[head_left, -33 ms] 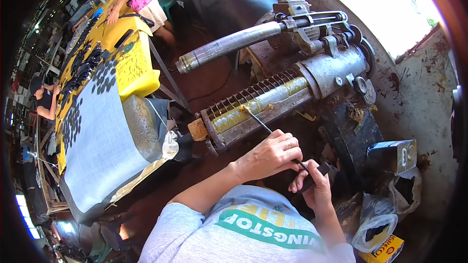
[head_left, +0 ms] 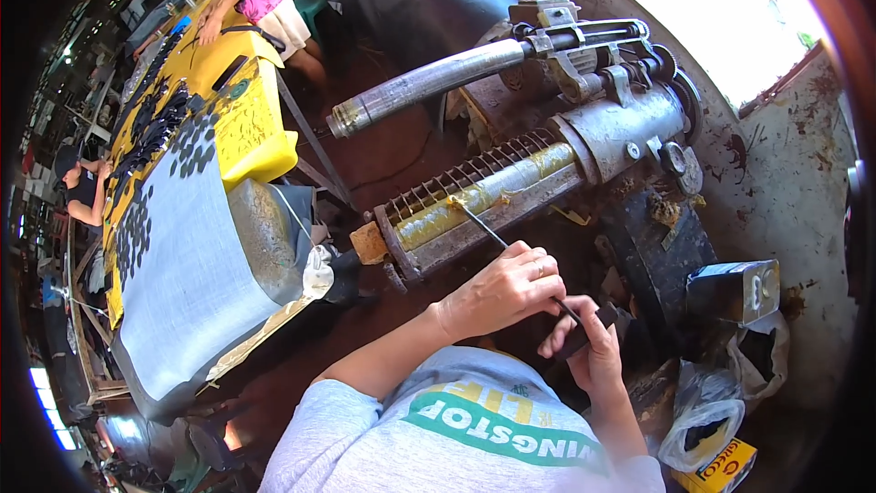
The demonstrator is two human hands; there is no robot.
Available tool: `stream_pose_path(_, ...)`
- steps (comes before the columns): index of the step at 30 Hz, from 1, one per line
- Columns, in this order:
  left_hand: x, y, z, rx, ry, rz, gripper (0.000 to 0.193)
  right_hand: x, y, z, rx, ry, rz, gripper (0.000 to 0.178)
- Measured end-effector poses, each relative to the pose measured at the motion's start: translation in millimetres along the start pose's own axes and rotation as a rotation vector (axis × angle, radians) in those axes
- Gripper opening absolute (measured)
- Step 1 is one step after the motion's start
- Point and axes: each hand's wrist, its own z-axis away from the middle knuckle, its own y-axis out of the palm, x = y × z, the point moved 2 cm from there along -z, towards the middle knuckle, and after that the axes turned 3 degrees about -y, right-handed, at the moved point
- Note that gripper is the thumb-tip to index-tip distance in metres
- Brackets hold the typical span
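A thin dark stick point(head_left: 485, 226) slants from the machine toward my body, and my left hand point(head_left: 504, 294) grips it along its middle. Its far tip touches thick yellowish paste point(head_left: 456, 204) coating a roller point(head_left: 538, 173). Just right of it, my right hand point(head_left: 591, 347) is closed on a small flat dark piece point(head_left: 578, 338), with the stick's near end over that piece. The roller lies in a metal trough beside a row of rusty wire coils point(head_left: 474, 173).
A ribbed metal arm point(head_left: 429, 82) juts out above the roller. At left stands a long table with yellow cover point(head_left: 251, 123), grey cloth point(head_left: 187, 283) and several dark discs. Two people work beside it. A metal can point(head_left: 733, 292) and plastic bags point(head_left: 703, 434) sit at right.
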Motion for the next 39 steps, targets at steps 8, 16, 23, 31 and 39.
stream_pose_path(8, -0.9, 6.0, -10.2, -0.148, 0.027, -0.069, 0.019, 42.5, -26.9, 35.3, -0.367, -0.908, 1.211, 0.048)
stream_pose_path(16, -2.2, 7.1, -9.0, -0.065, -0.065, -0.161, 0.025, 5.9, -37.1, 9.8, -0.042, -1.226, 1.736, 0.048)
stream_pose_path(23, -6.0, 1.1, -0.4, 0.006, -0.061, -0.129, 0.024, 5.9, -16.0, 4.0, -0.030, -0.318, 0.513, 0.031)
stream_pose_path(31, 4.1, -2.0, -1.2, -0.031, -0.003, -0.112, 0.024, 9.0, -33.0, 2.1, 0.031, 0.370, -0.048, 0.071)
stream_pose_path(39, 3.9, 6.5, -3.4, -0.139, -0.034, -0.201, 0.026, 40.0, -36.8, 22.8, -0.411, -0.444, 1.013, 0.023)
